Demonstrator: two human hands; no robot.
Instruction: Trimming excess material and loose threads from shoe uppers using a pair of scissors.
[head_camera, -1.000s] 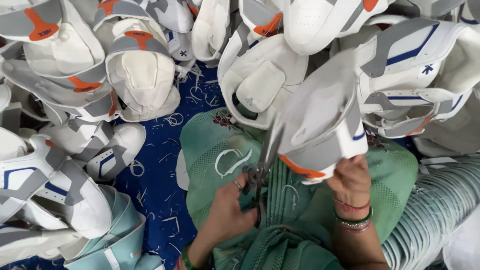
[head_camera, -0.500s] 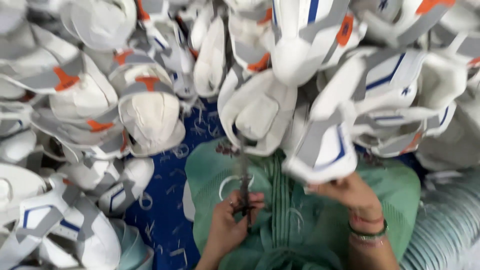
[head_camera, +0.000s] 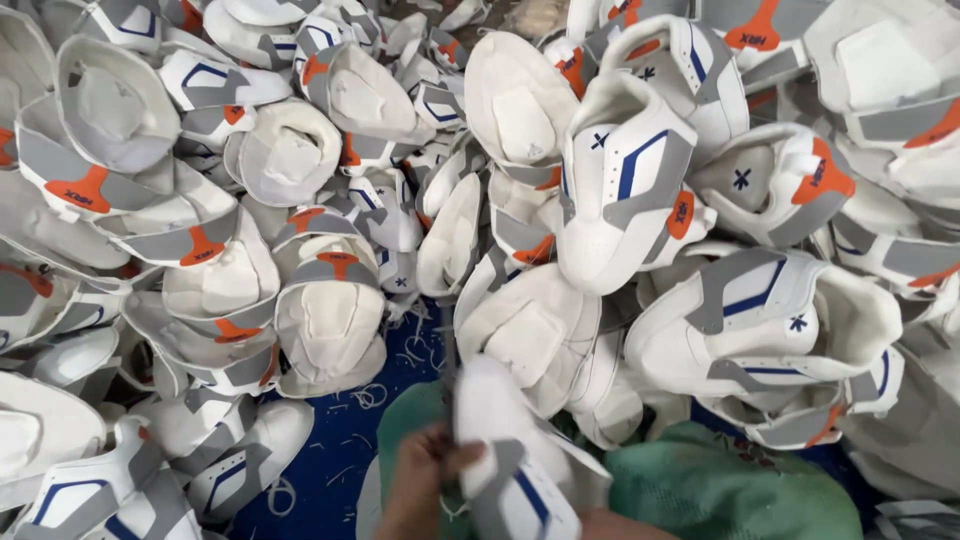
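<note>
A white shoe upper is gripped by the left hand, closed around its edge; whether the right hand is closed cannot be told.

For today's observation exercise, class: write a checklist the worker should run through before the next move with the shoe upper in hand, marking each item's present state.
1. Left hand on the shoe upper: ok.
2. Right hand in view: not ok, only a sliver shows at the bottom edge.
3. Scissors located: cannot tell, blurred.
4. Upper over the green cloth on the lap: ok.
5. Blue floor free of thread scraps: not ok.
</note>
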